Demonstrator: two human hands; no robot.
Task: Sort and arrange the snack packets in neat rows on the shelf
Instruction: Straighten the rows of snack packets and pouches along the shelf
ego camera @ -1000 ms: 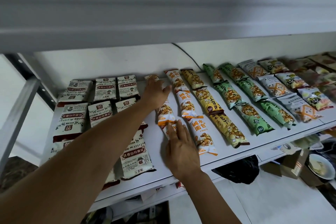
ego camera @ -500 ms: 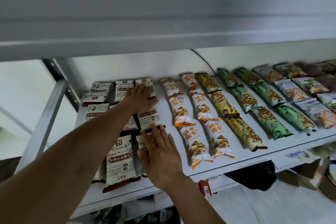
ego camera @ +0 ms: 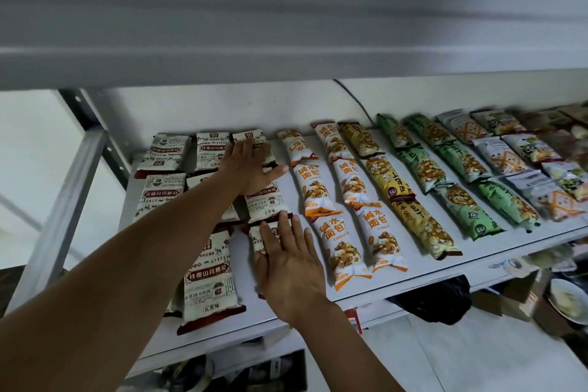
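Head view: both hands are on the brown-and-white packets [ego camera: 211, 277] at the left end of the shelf [ego camera: 413, 274].

The left hand [ego camera: 246, 165] lies flat with its fingers straight over the rear 2 packets of the right-hand column, gripping nothing. The right hand [ego camera: 286, 261] is also flat and spread, palm down on the front packet [ego camera: 259, 237] of that column, pressing rather than holding.

Change: 1 s ago both hands were squaring the nearest column of orange crouton packets [ego camera: 313, 191]. By 0.5 s ago they had moved left to the brown-and-white group, and they stay there now, with the view panned left.

The orange packets lie in 2 straight columns of 3, so that part looks done.

Right of them come 1 yellow column [ego camera: 385, 181], then green columns [ego camera: 423, 165] and grey-white packets [ego camera: 499, 156], blurred at the far end.

The brown-and-white group is in 3 columns. Its front packets sit skewed and overlapping, partly hidden by the left arm.

Judgement: the current step is straightening this right-hand column, and the front row still needs aligning.
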